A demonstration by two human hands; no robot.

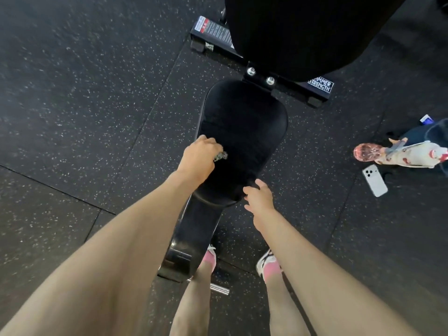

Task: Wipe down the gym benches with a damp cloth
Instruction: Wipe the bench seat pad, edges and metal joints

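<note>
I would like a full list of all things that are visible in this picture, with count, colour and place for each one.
seat pad: one, black, centre.
backrest pad: one, black, top, beyond the seat pad.
bench frame: one, black, white brand label, under the pads.
cloth: one, grey patterned, mostly hidden in the left hand, on the seat pad.
phone: one, white, on the floor, right.
bottle: one, reddish end, white patterned body, lying above the phone.
bag: one, dark, right edge.
floor: black, white specks.
shoes: two, pink and white, bottom centre.
left hand: one, grips the cloth.
right hand: one, at the seat pad's near edge.
</note>
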